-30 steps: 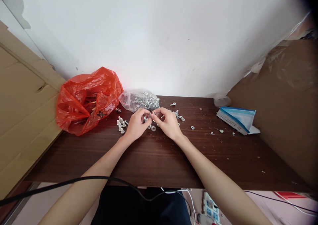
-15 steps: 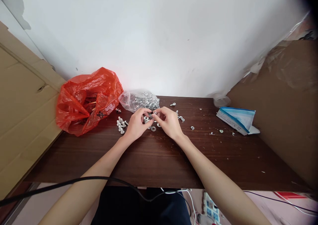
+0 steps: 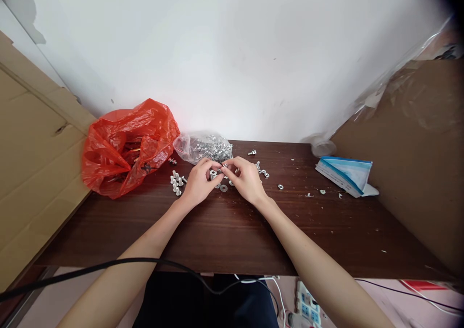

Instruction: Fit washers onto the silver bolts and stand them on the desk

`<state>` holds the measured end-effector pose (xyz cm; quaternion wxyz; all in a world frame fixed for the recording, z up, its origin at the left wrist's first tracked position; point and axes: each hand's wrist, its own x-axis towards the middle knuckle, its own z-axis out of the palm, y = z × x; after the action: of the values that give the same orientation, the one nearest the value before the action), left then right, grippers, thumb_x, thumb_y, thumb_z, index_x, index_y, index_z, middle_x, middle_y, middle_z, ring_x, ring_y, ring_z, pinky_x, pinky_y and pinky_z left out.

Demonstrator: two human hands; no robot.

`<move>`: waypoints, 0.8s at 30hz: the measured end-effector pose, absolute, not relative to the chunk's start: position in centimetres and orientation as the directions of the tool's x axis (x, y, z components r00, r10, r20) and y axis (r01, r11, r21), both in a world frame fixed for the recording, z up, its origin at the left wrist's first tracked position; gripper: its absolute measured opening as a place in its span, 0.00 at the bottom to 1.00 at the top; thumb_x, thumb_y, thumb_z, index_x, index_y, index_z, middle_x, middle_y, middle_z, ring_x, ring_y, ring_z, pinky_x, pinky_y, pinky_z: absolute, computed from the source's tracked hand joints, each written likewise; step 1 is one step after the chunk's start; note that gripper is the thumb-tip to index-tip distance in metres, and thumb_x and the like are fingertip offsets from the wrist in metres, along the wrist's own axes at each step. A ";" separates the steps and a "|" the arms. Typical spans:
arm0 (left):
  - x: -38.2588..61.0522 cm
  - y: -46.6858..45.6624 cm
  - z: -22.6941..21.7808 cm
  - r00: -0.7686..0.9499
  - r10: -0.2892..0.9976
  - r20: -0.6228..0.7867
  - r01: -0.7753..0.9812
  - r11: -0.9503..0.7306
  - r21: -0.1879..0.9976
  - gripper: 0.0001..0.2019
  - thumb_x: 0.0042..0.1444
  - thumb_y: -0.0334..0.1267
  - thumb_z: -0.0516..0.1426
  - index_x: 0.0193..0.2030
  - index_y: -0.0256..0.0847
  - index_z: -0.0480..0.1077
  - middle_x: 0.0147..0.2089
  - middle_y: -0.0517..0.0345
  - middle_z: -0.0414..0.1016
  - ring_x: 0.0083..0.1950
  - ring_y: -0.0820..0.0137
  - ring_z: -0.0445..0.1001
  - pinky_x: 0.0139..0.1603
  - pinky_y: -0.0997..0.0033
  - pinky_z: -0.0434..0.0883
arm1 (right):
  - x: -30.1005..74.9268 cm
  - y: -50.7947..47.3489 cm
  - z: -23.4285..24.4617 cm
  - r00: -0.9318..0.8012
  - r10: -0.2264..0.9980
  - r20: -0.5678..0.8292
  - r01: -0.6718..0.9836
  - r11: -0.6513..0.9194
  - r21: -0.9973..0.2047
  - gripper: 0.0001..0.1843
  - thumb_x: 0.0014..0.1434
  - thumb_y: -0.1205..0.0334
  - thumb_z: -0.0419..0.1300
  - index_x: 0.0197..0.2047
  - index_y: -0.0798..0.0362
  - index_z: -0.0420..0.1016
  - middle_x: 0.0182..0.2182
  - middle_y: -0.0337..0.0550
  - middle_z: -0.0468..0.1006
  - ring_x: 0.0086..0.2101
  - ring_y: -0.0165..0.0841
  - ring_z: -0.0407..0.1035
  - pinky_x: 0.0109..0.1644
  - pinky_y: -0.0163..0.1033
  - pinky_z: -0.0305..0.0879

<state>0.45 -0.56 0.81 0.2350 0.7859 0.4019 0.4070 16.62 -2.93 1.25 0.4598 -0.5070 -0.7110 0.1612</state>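
The left hand [image 3: 197, 183] and right hand [image 3: 247, 180] meet fingertip to fingertip, both pinching a small metal piece [image 3: 221, 167] between them. It hangs just above loose washers [image 3: 224, 188] on the table [image 3: 232, 236], with the clear bag [image 3: 203, 147] right behind.

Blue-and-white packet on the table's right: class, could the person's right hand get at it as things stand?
Probably yes: only table with a few small metal bits lies between the right hand and the blue-and-white packet.

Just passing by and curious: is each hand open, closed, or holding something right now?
Left hand: closed, pinching a small metal part.
Right hand: closed, pinching the same part.
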 end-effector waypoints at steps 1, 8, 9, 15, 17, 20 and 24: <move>0.5 -0.6 0.8 0.345 0.823 0.451 0.439 -0.567 0.698 0.05 0.52 0.32 0.59 0.38 0.39 0.71 0.34 0.62 0.66 0.27 0.77 0.60 0.33 0.74 0.62 | 16.6 -2.9 1.2 -0.064 0.869 0.490 0.574 0.434 -0.694 0.08 0.60 0.59 0.59 0.40 0.53 0.76 0.30 0.41 0.75 0.28 0.31 0.66 0.34 0.37 0.63; 0.5 -0.5 0.8 0.339 0.819 0.463 0.437 -0.572 0.694 0.04 0.53 0.31 0.59 0.37 0.38 0.72 0.33 0.62 0.66 0.26 0.78 0.59 0.31 0.75 0.61 | 16.6 -2.8 1.1 -0.073 0.864 0.498 0.575 0.444 -0.687 0.09 0.60 0.60 0.59 0.41 0.54 0.77 0.30 0.42 0.77 0.29 0.31 0.68 0.34 0.37 0.64; 0.4 -0.5 0.8 0.339 0.818 0.465 0.438 -0.575 0.691 0.04 0.53 0.31 0.59 0.37 0.38 0.72 0.34 0.62 0.66 0.26 0.78 0.59 0.31 0.75 0.61 | 16.6 -2.8 1.0 -0.076 0.863 0.500 0.570 0.449 -0.688 0.09 0.60 0.61 0.59 0.41 0.54 0.77 0.30 0.42 0.77 0.29 0.31 0.68 0.34 0.37 0.64; 0.3 -0.3 0.5 0.327 0.816 0.477 0.453 -0.578 0.679 0.03 0.54 0.33 0.58 0.36 0.38 0.71 0.33 0.62 0.66 0.26 0.78 0.58 0.31 0.75 0.60 | 16.5 -2.7 1.0 -0.095 0.853 0.512 0.524 0.481 -0.703 0.07 0.58 0.65 0.60 0.40 0.53 0.77 0.33 0.42 0.78 0.31 0.31 0.70 0.34 0.36 0.65; 0.3 -0.3 0.5 0.317 0.820 0.476 0.454 -0.572 0.683 0.04 0.54 0.32 0.58 0.37 0.38 0.71 0.34 0.62 0.66 0.26 0.78 0.58 0.32 0.75 0.61 | 16.4 -2.7 1.0 -0.096 0.854 0.511 0.505 0.484 -0.714 0.08 0.57 0.65 0.60 0.40 0.53 0.77 0.34 0.43 0.79 0.31 0.31 0.71 0.35 0.36 0.66; 0.3 -0.3 0.4 0.298 0.823 0.483 0.456 -0.567 0.686 0.05 0.53 0.30 0.57 0.37 0.38 0.71 0.35 0.62 0.66 0.26 0.79 0.59 0.32 0.75 0.61 | 16.4 -2.8 0.9 -0.097 0.861 0.499 0.476 0.481 -0.736 0.08 0.57 0.66 0.60 0.41 0.53 0.77 0.34 0.42 0.79 0.31 0.31 0.71 0.35 0.37 0.66; 0.2 -0.3 0.3 0.282 0.824 0.492 0.468 -0.566 0.679 0.05 0.52 0.30 0.57 0.36 0.39 0.71 0.36 0.61 0.67 0.27 0.78 0.62 0.33 0.75 0.63 | 16.2 -2.8 0.9 -0.094 0.869 0.486 0.462 0.470 -0.752 0.09 0.56 0.67 0.60 0.41 0.52 0.78 0.33 0.42 0.79 0.31 0.30 0.71 0.35 0.37 0.66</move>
<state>0.22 -0.29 0.35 0.2066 0.7733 0.4177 0.4299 16.23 -2.82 0.90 0.4825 -0.4693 -0.7088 0.2111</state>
